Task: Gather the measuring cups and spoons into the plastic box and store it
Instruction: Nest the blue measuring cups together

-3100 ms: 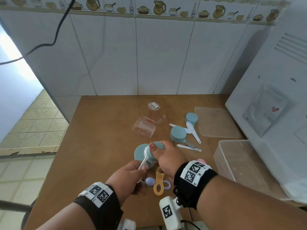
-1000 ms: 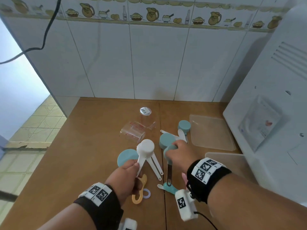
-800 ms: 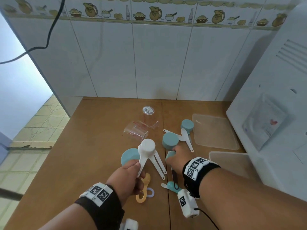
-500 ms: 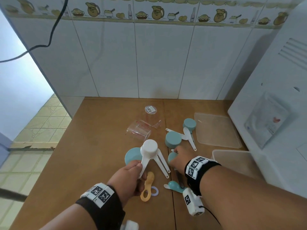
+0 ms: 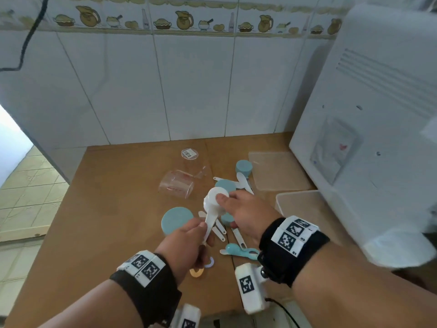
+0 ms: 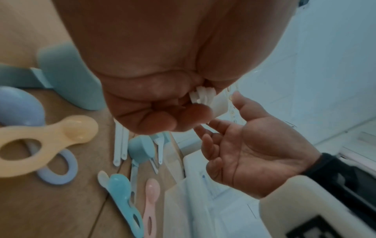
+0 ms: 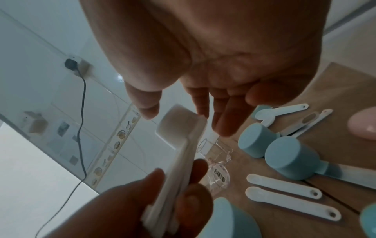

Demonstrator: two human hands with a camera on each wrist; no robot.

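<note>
My left hand (image 5: 189, 237) grips the stacked handles (image 6: 200, 95) of a white measuring cup (image 5: 216, 200) held above the table. My right hand (image 5: 241, 209) reaches across, fingers nearly straight, its thumb resting on the cup's round bottom (image 7: 179, 124). Teal cups (image 5: 177, 220) (image 5: 224, 185) (image 5: 244, 168) stand upside down on the wooden table (image 5: 113, 209). White spoons (image 7: 284, 188) lie beside them, and a teal spoon (image 5: 238, 249) lies near my right wrist. The clear plastic box (image 5: 300, 202) stands at the right, its lid (image 5: 279, 170) lying behind it.
A clear measuring jug (image 5: 176, 187) lies on its side, a round clear lid (image 5: 190, 153) behind it. An orange ring-handled spoon (image 6: 50, 136), a lilac one (image 6: 18, 107) and a pink spoon (image 6: 150, 186) lie near the front edge. A white appliance (image 5: 366, 114) walls off the right.
My right hand has left the teal pieces on the table and come up to the white cup. My left hand has kept its hold on the handles.
</note>
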